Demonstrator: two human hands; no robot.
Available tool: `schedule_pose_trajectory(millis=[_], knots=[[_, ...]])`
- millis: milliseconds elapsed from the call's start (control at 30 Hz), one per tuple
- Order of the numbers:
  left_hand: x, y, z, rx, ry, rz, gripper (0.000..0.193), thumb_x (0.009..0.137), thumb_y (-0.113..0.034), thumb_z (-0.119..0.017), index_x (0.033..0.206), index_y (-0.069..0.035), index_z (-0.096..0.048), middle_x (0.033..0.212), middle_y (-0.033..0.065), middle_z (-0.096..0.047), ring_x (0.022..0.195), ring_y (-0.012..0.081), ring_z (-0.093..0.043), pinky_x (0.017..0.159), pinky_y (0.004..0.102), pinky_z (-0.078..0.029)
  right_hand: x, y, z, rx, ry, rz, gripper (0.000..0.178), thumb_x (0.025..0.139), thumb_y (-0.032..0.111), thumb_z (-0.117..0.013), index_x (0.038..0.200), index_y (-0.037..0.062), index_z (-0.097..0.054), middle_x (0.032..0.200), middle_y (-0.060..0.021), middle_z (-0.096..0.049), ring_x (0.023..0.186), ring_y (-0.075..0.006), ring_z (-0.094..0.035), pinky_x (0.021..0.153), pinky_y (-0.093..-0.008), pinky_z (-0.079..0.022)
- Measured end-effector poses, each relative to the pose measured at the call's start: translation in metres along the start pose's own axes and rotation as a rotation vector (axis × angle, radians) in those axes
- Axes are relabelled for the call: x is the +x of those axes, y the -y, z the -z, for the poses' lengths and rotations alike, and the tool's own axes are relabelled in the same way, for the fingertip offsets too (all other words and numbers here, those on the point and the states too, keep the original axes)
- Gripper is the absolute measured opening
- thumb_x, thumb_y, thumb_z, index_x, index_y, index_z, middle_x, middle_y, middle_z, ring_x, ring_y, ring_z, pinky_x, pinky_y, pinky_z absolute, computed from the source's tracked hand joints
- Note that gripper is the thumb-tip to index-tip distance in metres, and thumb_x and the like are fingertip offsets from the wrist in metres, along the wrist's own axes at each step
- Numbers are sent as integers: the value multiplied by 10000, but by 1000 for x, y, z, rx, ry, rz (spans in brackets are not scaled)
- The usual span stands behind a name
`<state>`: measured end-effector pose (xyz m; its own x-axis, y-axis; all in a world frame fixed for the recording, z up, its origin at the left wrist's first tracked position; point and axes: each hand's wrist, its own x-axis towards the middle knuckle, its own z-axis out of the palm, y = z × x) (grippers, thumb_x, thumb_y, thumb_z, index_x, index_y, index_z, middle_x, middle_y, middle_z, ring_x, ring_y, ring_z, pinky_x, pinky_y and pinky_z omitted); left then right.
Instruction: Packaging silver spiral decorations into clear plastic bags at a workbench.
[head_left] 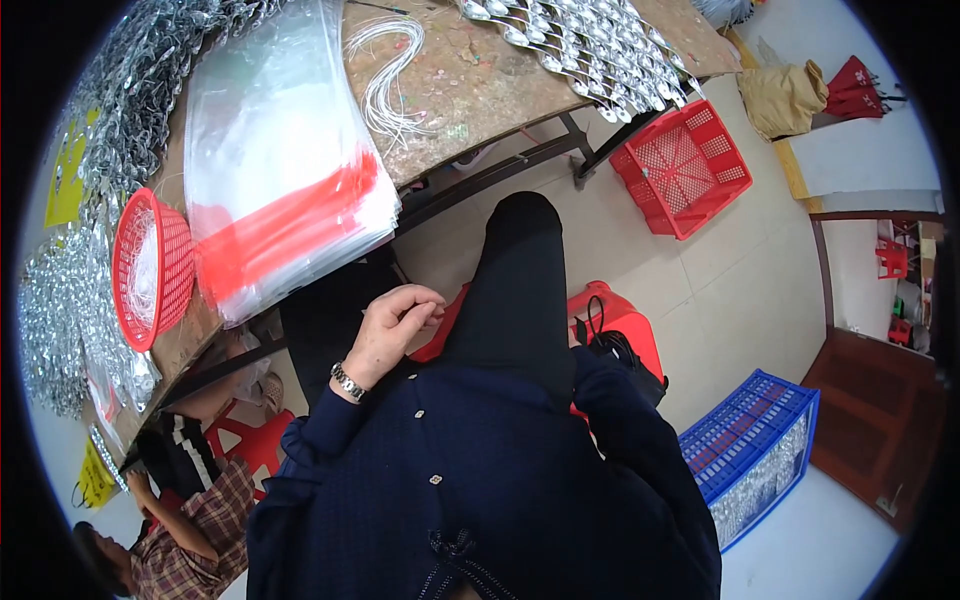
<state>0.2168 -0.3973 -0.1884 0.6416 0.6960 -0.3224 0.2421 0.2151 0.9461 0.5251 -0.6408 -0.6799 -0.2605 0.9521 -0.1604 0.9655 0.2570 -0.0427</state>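
My left hand (395, 328), wearing a metal watch (347, 382), hovers over my lap with its fingers curled in and the thumb against them. Nothing shows in its grasp. My right hand (573, 338) is down beside my right thigh, next to a red stool (625, 330) with a black strapped item (612, 343) on it. Only a sliver of that hand is visible; its fingers are hidden. In front of me, a stack of clear plastic bags with a red band (290, 235) hangs slightly over the table edge. A red basket (185, 265) holding white strings stands left of it.
Silver spoon-shaped pieces (590, 50) and a white string bundle (385, 85) lie on the worn table (470, 85). Silvery strands (75, 310) pile up at left. A red crate (685, 170) and a blue crate (745, 430) stand at right. Another person (205, 530) sits at lower left.
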Motion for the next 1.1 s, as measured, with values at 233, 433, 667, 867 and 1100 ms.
schedule_pose_trajectory(millis=[233, 433, 667, 867, 1100], knots=[[1, 1, 0, -4, 4, 19, 159, 938, -84, -526, 1031, 6, -618, 908, 38, -632, 805, 93, -599, 728, 226, -500, -51, 13, 42, 202, 103, -85, 328, 885, 197, -488, 1134, 19, -606, 1156, -180, -599, 1102, -320, -549, 944, -400, -426], [-4, -3, 4, 1, 10, -39, 164, 936, -74, -504, 1018, 11, -618, 916, 45, -628, 812, 97, -600, 734, 225, -499, -56, 56, 105, 333, 181, -142, 318, 878, 191, -498, 1115, 17, -616, 1112, -187, -616, 1058, -337, -569, 909, -399, -448], [-9, 2, 8, 48, 27, -57, 165, 933, -78, -506, 1004, 12, -626, 917, 48, -631, 813, 100, -610, 724, 227, -501, -11, 13, 173, 491, 244, -215, 306, 869, 185, -509, 1093, 14, -628, 1061, -195, -635, 1006, -355, -594, 869, -399, -474], [-15, 7, 12, 56, 7, -106, 154, 930, -96, -542, 992, 11, -633, 901, 57, -644, 799, 110, -624, 720, 238, -508, 40, 20, 240, 615, 313, -224, 296, 862, 180, -519, 1075, 12, -639, 1017, -202, -651, 962, -372, -614, 834, -399, -496], [-14, 10, 22, 35, 17, -144, 161, 917, -126, -556, 970, 2, -639, 884, 69, -651, 791, 122, -625, 716, 252, -494, 63, -47, 290, 532, 436, -768, 301, 861, 176, -530, 1085, 0, -628, 1041, -223, -644, 1000, -387, -603, 855, -407, -493]])
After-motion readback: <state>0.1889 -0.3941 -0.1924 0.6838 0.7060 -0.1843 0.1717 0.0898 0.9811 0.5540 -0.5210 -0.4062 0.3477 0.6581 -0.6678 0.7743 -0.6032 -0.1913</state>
